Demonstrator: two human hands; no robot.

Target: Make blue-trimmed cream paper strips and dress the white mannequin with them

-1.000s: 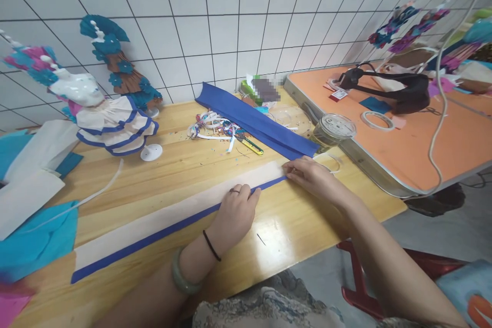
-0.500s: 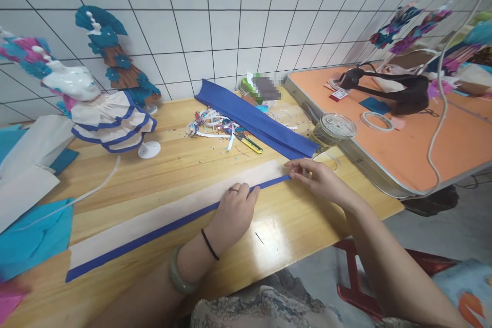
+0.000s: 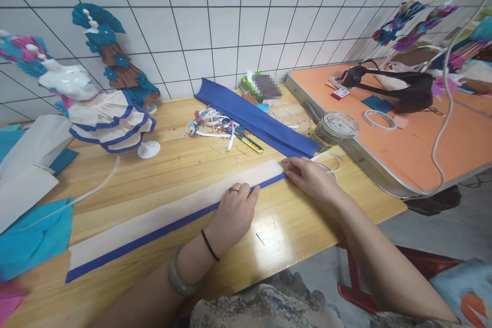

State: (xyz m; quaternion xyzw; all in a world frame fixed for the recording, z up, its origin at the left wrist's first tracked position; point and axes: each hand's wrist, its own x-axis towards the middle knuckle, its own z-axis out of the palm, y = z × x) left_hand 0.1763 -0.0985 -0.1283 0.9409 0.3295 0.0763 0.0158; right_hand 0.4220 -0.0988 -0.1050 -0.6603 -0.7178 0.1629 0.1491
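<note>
A long pale paper strip (image 3: 161, 214) with a blue band (image 3: 154, 236) along its near edge lies diagonally on the wooden table (image 3: 292, 225). My left hand (image 3: 236, 212), with a ring and a bangle, presses on the strip near its middle, fingers curled together. At the strip's right end, my right hand (image 3: 307, 177) has its thumb and fingers closed on the corner. A clear ring-shaped roll (image 3: 331, 170) shows just behind that hand. Beyond the strip lies folded blue paper (image 3: 257, 123), with a yellow cutter (image 3: 249, 142) and a heap of scraps (image 3: 215, 124) beside it.
Doll figures in paper dresses (image 3: 111, 120) stand at the back left, near white and turquoise paper (image 3: 42, 230). A round clear container (image 3: 338, 127) sits by the orange board (image 3: 407, 148), which carries a tape roll (image 3: 380, 120) and a black object. A red stool (image 3: 357, 277) is below.
My right hand has shifted slightly left along the strip's end, and the clear roll behind it shows more. My left hand has stayed in place.
</note>
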